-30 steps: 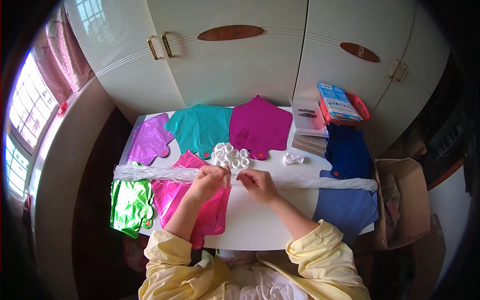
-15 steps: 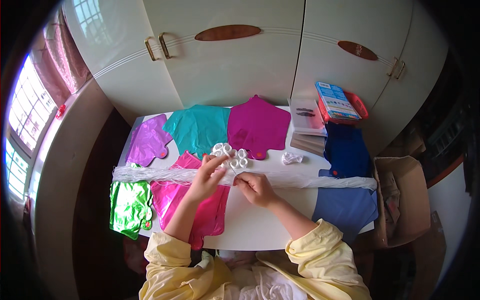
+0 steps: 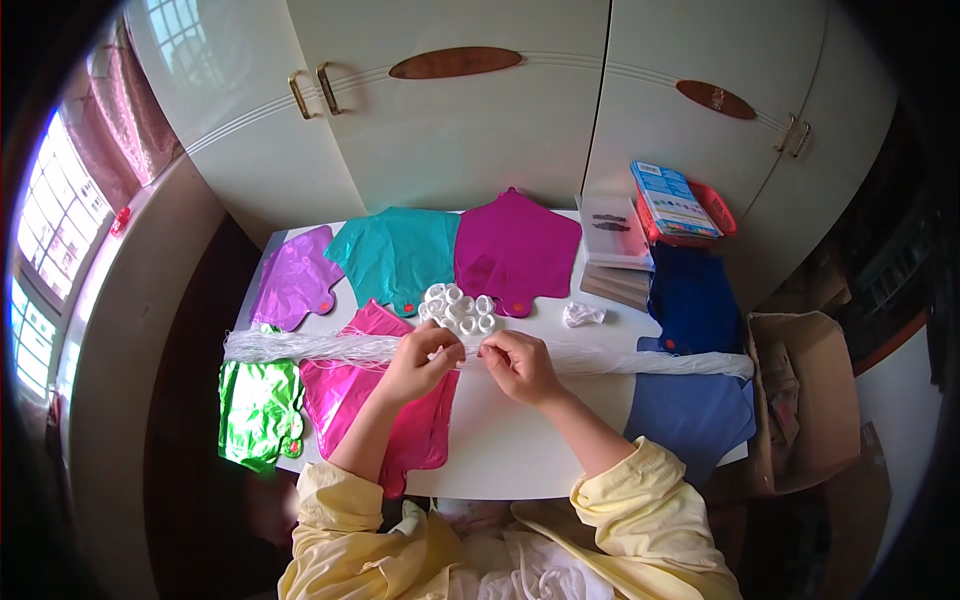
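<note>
My left hand (image 3: 424, 364) and my right hand (image 3: 522, 368) face each other a short gap apart over the middle of the table. Both are closed in a pinch, thumb against fingers. The thin white string between them hardly shows at this size. Beneath the hands a long bundle of white strings (image 3: 620, 361) stretches sideways across the table. Just beyond the fingertips lies a pile of small white rings (image 3: 460, 308), several of them, perhaps coiled ribbon. Under my left wrist is a shiny pink foil balloon (image 3: 400, 440), lying flat.
More flat foil balloons lie around: purple (image 3: 295, 280), teal (image 3: 395, 255), magenta (image 3: 518, 250), green (image 3: 258, 410), dark blue (image 3: 695, 295) and slate blue (image 3: 690, 420). A crumpled white piece (image 3: 583, 315), a clear plastic box (image 3: 612, 235), a red basket (image 3: 712, 210) and a cardboard box (image 3: 810, 400) are rightward.
My left hand's fingers have gone from spread to a pinch, drawing back from the white rings. My right hand has turned slightly and risen a little. The strand between them shows less.
</note>
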A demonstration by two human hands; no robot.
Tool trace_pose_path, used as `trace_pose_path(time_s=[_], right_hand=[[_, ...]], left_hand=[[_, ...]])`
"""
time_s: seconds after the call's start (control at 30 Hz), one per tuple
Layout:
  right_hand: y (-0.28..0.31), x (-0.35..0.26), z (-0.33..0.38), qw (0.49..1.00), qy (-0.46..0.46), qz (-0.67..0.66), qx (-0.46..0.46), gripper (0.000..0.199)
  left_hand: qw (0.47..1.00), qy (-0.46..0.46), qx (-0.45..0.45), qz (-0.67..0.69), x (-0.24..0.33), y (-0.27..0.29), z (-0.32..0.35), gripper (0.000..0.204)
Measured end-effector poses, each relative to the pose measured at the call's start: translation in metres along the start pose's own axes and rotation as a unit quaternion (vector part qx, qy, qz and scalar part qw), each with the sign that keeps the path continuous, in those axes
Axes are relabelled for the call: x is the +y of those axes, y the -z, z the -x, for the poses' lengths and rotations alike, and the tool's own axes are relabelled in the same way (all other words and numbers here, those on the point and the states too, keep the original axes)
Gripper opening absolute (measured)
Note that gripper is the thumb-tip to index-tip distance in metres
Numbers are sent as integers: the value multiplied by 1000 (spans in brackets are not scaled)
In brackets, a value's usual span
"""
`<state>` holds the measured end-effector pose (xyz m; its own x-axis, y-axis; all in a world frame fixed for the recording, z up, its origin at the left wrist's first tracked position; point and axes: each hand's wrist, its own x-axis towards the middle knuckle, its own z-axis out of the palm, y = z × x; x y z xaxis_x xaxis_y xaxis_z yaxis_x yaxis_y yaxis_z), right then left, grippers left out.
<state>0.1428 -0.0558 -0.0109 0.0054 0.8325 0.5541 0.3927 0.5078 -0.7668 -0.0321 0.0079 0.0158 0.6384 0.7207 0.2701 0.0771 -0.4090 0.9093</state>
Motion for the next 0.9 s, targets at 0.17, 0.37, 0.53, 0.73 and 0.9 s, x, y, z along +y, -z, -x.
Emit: trace_pose_path(time_s=[0.17, 0.37, 0.53, 0.73, 0.9], right_hand=[[-5, 7, -1, 999, 33, 37, -12, 11], [7, 4, -4, 999, 25, -27, -25, 12], [9, 11, -3, 993, -14, -103, 62, 17], [3, 15, -6, 998, -13, -19, 61, 16], [-5, 7, -2, 996, 32, 51, -62, 11]], left_hand=[[883, 94, -23, 459, -14, 6, 3, 18], [917, 147, 12, 371, -8, 9, 2, 19], [969, 172, -69, 162, 1, 5, 2, 20], [911, 103, -69, 394, -6, 8, 6, 19], [946, 50, -5, 320, -1, 2, 2, 35]])
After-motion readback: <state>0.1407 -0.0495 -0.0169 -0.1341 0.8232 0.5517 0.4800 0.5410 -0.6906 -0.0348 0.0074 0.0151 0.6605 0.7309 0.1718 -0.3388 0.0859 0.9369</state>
